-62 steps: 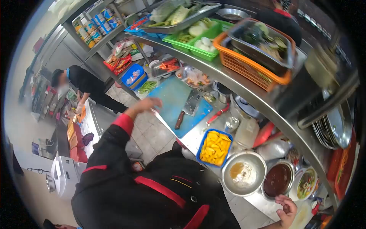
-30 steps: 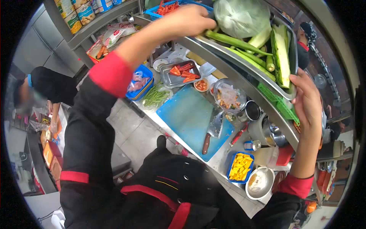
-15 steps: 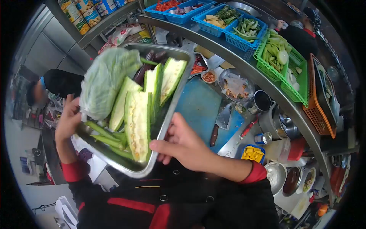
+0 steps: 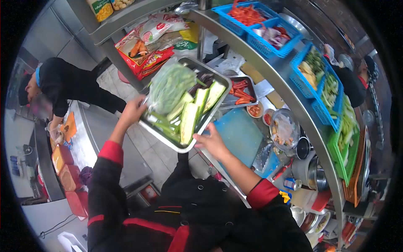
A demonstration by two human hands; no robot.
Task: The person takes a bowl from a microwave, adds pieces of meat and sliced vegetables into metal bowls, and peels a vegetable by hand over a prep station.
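Observation:
I carry a metal tray [image 4: 215,110] in front of me, one hand on each side. My left hand [image 4: 133,110] is closed on its left edge, beside a bulging clear plastic bag of greens [image 4: 170,86]. At the lower right edge, my right hand [image 4: 212,140] grips the rim with thumb on top. Inside lie several long cut pieces of a pale-fleshed green gourd [image 4: 189,124], green pods [image 4: 163,124] at the near left, and dark purple eggplants [image 4: 205,79] at the far end, partly hidden.
Right of the tray, a blue cutting board [image 4: 235,132] and a cleaver [image 4: 263,157] lie on the counter. Above it runs a metal shelf with blue baskets [image 4: 264,35] and a green basket [image 4: 346,157] of vegetables. A person [image 4: 79,82] bends over a counter at left; food bags [image 4: 147,50] sit ahead.
The tray, held in both hands, has moved farther from me. My view has turned, so the shelf and cutting board sit farther right and more floor shows at left.

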